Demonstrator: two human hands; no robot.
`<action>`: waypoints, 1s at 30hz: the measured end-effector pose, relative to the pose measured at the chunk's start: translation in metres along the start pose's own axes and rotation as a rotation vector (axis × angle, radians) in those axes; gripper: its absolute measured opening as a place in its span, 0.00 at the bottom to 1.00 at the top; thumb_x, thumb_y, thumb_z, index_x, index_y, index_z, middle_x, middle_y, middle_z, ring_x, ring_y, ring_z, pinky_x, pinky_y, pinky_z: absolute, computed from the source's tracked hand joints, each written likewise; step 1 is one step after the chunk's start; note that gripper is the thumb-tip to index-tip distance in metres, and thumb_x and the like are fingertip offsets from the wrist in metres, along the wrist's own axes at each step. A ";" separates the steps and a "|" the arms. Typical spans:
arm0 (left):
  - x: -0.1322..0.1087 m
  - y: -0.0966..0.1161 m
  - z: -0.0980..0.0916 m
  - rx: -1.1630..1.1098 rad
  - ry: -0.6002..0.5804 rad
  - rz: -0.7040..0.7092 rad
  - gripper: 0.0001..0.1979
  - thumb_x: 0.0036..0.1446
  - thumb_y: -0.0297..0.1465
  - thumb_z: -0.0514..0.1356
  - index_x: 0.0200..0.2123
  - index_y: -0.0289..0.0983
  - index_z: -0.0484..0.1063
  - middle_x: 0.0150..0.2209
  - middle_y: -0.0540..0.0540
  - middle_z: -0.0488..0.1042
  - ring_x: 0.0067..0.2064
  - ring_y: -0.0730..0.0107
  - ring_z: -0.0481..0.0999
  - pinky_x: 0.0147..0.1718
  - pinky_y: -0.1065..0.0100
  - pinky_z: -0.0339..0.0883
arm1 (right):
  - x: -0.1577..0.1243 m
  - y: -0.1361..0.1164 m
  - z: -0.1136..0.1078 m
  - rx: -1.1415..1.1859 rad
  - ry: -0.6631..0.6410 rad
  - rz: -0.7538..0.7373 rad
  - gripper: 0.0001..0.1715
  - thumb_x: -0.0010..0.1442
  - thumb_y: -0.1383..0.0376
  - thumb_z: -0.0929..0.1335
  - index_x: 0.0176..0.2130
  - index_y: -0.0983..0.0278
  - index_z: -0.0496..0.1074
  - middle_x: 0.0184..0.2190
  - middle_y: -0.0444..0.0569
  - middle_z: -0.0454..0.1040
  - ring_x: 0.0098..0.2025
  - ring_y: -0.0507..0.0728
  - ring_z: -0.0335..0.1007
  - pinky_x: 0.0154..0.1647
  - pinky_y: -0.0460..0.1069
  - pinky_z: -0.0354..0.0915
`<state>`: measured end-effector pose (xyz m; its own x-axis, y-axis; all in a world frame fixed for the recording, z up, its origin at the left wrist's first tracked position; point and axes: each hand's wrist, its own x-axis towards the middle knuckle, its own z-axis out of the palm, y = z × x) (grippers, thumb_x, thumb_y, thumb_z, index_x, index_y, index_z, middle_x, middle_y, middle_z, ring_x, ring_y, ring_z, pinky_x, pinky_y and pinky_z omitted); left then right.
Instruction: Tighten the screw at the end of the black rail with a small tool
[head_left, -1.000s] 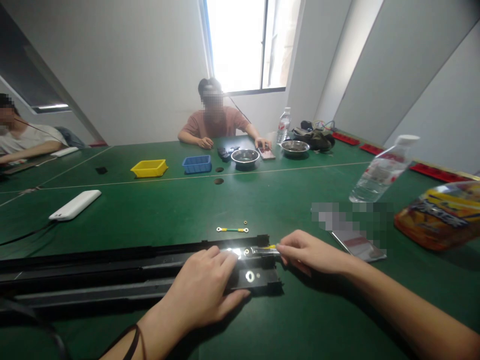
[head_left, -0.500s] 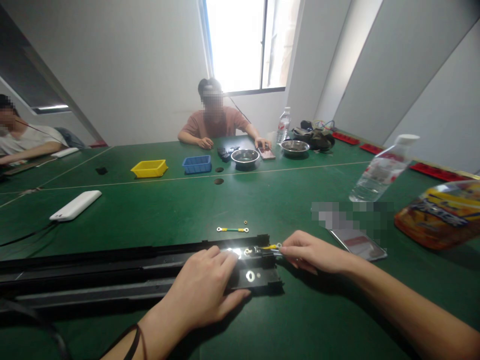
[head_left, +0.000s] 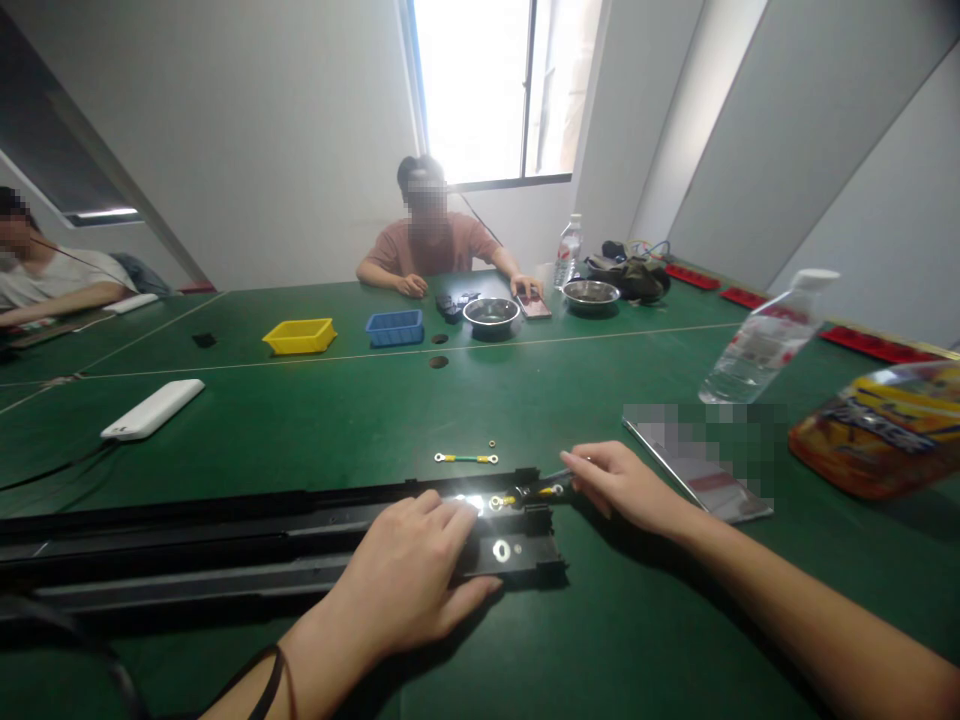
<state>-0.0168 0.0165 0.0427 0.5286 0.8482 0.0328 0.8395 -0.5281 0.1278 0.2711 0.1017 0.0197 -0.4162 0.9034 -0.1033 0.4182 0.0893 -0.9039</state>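
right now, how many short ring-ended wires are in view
2: one wire lies beyond the black rail; the other wire is at its end, near the right hand, partly behind a tool. Others may be hidden.

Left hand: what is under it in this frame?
The left hand rests across a black channelled piece, which shows on both sides of it. The stretch directly beneath the hand is covered, so anything there cannot be seen.

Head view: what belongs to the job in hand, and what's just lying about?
Likely job:
long black channel, under left hand
slim dark tool, in right hand
yellow-sleeved ring-ended lead
green-yellow ring-ended lead

Likely lying about:
clear plastic bottle
yellow plastic tray
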 end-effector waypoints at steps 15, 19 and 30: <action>-0.001 0.000 0.000 -0.005 0.016 0.005 0.21 0.63 0.48 0.60 0.50 0.41 0.70 0.43 0.42 0.77 0.44 0.51 0.73 0.44 0.54 0.68 | 0.007 0.000 0.009 -0.183 0.166 -0.239 0.32 0.70 0.46 0.62 0.23 0.62 0.72 0.58 0.55 0.71 0.64 0.67 0.59 0.67 0.64 0.50; -0.001 0.001 -0.001 -0.006 0.010 0.001 0.20 0.63 0.48 0.61 0.50 0.40 0.71 0.44 0.42 0.77 0.44 0.51 0.73 0.44 0.53 0.68 | 0.008 0.002 0.011 -0.190 0.158 -0.235 0.31 0.71 0.48 0.61 0.24 0.62 0.73 0.61 0.54 0.69 0.67 0.66 0.56 0.69 0.65 0.49; 0.000 0.002 -0.002 -0.007 0.000 0.008 0.20 0.63 0.48 0.60 0.49 0.40 0.71 0.43 0.42 0.76 0.44 0.50 0.73 0.43 0.52 0.68 | 0.009 0.003 0.012 -0.240 0.126 -0.197 0.31 0.71 0.49 0.61 0.26 0.62 0.76 0.63 0.53 0.69 0.68 0.67 0.55 0.70 0.67 0.48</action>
<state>-0.0156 0.0155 0.0445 0.5355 0.8439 0.0338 0.8342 -0.5347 0.1345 0.2586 0.1047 0.0113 -0.4110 0.9024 0.1296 0.5238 0.3502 -0.7765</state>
